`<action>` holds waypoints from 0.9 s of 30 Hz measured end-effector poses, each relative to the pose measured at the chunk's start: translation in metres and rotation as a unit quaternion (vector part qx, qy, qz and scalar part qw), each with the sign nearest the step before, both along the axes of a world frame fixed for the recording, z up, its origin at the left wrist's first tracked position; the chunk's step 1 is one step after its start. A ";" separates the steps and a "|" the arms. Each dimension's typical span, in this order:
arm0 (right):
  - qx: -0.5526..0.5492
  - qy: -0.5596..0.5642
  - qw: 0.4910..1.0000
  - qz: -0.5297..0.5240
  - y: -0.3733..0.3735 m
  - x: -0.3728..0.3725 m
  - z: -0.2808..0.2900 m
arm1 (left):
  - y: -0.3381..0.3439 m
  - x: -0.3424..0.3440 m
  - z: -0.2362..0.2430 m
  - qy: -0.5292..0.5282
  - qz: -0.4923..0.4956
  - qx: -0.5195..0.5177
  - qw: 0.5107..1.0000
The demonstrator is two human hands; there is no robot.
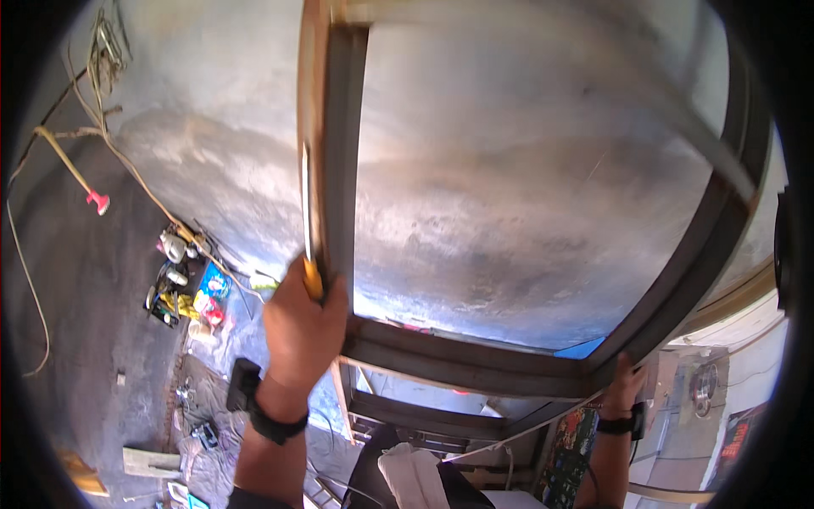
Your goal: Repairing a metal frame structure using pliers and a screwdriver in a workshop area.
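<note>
My left hand [297, 327] is closed round the yellow handle of a screwdriver-like tool [308, 208]. Its long, narrow metal shaft points up along the left upright of a large brown frame [475, 363]; the very tip's shape cannot be made out. The frame has a rectangular opening, with a pale, stained wall visible through it. At the frame's lower right corner, my right hand [621, 394] grips the edge, its fingers partly hidden behind the bar. Both wrists wear dark bands.
Loose cables [106, 127] hang at the upper left beside a pink-ended yellow fitting [97, 201]. Bottles, bags and tools [195, 301] lie on the floor at left, near a wooden board [151, 463]. A second, lower opening [432, 407] sits beneath the frame's crossbar.
</note>
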State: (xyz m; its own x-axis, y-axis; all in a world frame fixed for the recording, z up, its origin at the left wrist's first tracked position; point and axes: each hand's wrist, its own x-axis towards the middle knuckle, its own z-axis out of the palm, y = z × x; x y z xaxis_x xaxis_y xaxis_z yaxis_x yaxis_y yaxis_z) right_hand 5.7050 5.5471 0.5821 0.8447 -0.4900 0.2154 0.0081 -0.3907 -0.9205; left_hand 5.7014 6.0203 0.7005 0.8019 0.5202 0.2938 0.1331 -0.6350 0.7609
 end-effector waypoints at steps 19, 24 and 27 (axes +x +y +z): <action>-0.064 0.144 0.987 -0.002 0.027 -0.001 0.043 | -0.002 -0.005 0.021 0.074 -0.050 0.037 0.995; -0.088 0.167 0.982 0.017 0.028 -0.002 0.053 | -0.008 -0.005 0.026 0.099 -0.028 0.052 0.993; -0.066 0.196 0.978 0.027 0.022 -0.004 0.054 | -0.008 -0.005 0.019 0.124 -0.017 0.056 0.991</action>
